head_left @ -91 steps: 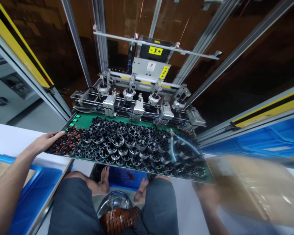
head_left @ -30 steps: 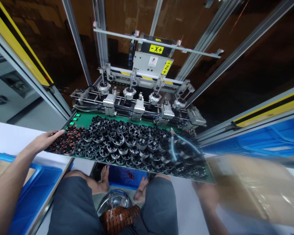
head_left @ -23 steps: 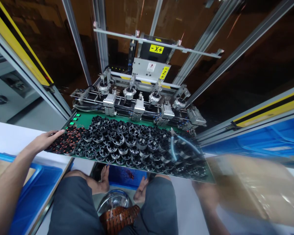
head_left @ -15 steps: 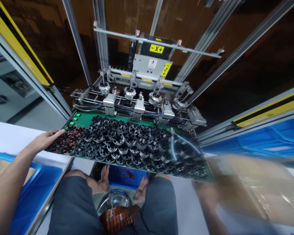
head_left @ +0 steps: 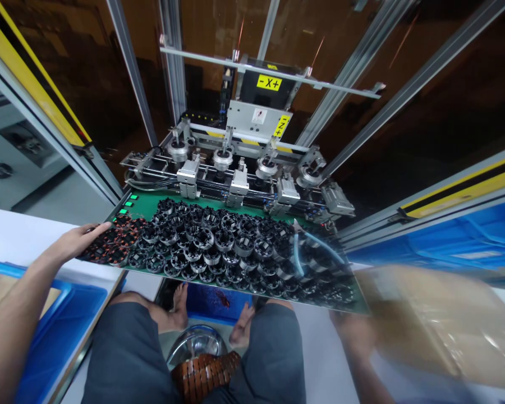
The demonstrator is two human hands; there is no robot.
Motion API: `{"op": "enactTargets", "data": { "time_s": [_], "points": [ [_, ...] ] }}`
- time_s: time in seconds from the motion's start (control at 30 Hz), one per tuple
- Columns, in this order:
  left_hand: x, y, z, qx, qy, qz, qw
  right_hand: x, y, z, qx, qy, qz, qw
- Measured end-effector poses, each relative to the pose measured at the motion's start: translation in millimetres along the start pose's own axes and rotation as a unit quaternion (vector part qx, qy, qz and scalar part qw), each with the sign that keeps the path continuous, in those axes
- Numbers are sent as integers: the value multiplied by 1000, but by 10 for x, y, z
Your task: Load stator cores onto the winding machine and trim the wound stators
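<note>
My left hand point(head_left: 76, 241) lies at the left end of the green work surface point(head_left: 147, 209). Its visible fingers are stretched out and touch the copper-wound stators point(head_left: 120, 238) heaped there; some fingertips are hidden. Beside these, many black-and-silver bare stators point(head_left: 210, 235) stand in close rows across the surface. Blue-handled cutting pliers point(head_left: 298, 255) rest open on the right part of the rows. My right hand point(head_left: 356, 335) is a smeared shape just below the surface's right front corner, near a carton. Its fingers cannot be made out.
Behind the stators stands a winding machine with several ring-holding heads point(head_left: 223, 160) and a labelled plate point(head_left: 258, 119). Yellow guard posts point(head_left: 37, 78) flank it. A cardboard carton point(head_left: 454, 325) is at right, blue bins point(head_left: 78, 314) at left. Below are my legs and a metal bowl point(head_left: 196, 339).
The machine's labelled plate has shifted slightly left and down, and the rings on its heads look different. Thin copper-coloured lines now show above the bar. Both hands remain in place.
</note>
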State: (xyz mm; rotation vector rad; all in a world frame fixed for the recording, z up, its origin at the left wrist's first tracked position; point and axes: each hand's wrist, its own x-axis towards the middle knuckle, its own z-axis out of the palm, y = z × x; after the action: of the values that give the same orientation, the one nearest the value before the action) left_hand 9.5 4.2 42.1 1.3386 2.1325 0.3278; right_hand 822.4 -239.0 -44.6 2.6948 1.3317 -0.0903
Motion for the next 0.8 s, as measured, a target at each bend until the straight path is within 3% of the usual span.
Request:
{"op": "enactTargets", "data": {
  "time_s": [0.13,0.6,0.8],
  "points": [
    [2,-18,-3,-2,3,4,1000,-1,19,0,10,-34,14,999],
    [-46,12,26,4,23,22,999,32,83,103,10,-39,16,999],
    [-20,-12,22,12,18,18,1000,24,91,102,22,-13,-1,1000]
  ]
}}
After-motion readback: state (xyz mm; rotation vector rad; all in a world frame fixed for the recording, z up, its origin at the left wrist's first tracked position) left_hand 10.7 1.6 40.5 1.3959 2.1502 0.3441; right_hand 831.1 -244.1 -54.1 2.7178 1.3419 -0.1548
